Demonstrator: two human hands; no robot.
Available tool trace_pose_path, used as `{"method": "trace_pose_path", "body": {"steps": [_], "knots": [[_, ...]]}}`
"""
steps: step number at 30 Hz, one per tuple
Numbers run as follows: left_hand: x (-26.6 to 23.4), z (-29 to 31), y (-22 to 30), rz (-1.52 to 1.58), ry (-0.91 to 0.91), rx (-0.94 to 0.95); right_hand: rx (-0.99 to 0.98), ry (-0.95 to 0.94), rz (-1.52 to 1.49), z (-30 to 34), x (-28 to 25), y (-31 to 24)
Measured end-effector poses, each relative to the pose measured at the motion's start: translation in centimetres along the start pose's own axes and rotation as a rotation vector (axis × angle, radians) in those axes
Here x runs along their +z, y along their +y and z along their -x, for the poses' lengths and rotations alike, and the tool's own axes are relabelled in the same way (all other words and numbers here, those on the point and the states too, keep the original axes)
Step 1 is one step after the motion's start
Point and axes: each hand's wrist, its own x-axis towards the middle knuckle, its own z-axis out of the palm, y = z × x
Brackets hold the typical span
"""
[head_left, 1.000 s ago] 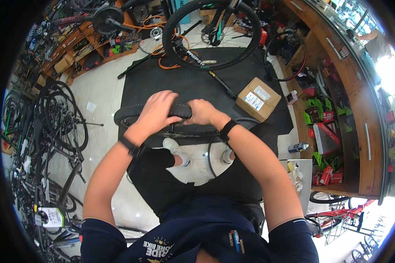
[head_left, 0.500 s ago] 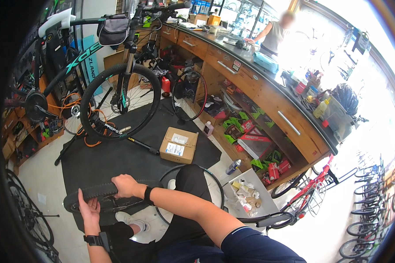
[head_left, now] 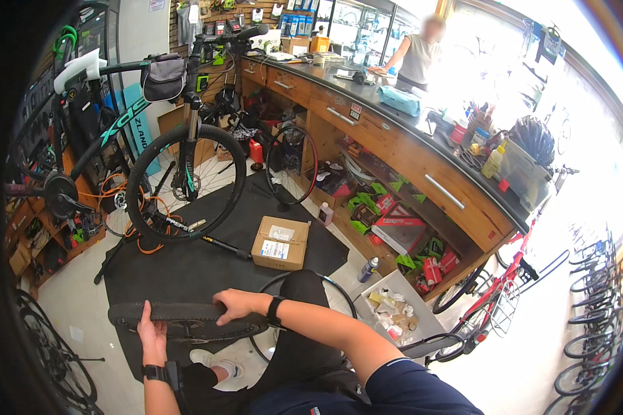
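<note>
In front of my lap I hold a bicycle wheel (head_left: 187, 312) with a black knobbly tyre, seen almost edge-on and lying across the view. My left hand (head_left: 152, 333) grips the tyre near its left end, the thumb up over the tread and the fingers curled underneath. Further right, my right hand (head_left: 238, 306) bends its fingers over the top of the tyre. The lower part of the wheel is dark and hard to make out. Behind my right knee lies a thin black hoop (head_left: 353, 301), partly hidden by my leg.
Ahead, a mountain bike (head_left: 187, 149) stands on a black mat (head_left: 187, 266) with a cardboard box (head_left: 281, 242). To the right are a spray can (head_left: 368, 269), a grey bin (head_left: 426, 325) of scraps and a wooden counter (head_left: 387, 149). A person (head_left: 420, 55) stands behind the counter.
My right hand has slid to the right along the tyre, and its fingers have loosened a little. The wheel sits more level. My left hand keeps its hold near the left end.
</note>
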Motion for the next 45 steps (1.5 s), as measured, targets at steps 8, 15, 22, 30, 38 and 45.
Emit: {"method": "trace_pose_path", "body": {"steps": [8, 15, 22, 30, 38, 45], "knots": [[8.2, 1.3, 1.1, -0.147, -0.243, 0.223, 0.048, -0.103, -0.149, 4.0, 0.8, 0.1], [10.8, 2.3, 4.6, -0.521, -0.361, 0.118, -0.027, -0.189, 0.039, 3.4, 3.8, -0.3], [6.5, -1.5, 5.3, -0.864, -0.297, -0.027, 0.189, -0.062, -0.078, 5.4, -0.4, 6.2], [6.0, -3.8, 6.2, -1.343, -0.239, 0.190, 0.396, 0.241, -0.734, 7.3, -5.0, 11.4], [6.2, -5.1, 4.9, -1.708, -0.061, 0.481, 0.369, 0.326, -0.938, 8.3, -4.8, 11.0], [7.6, -3.5, 3.8, -1.664, -0.110, 0.534, 0.354, 0.323, -0.976, 8.1, -4.8, 11.5]]}}
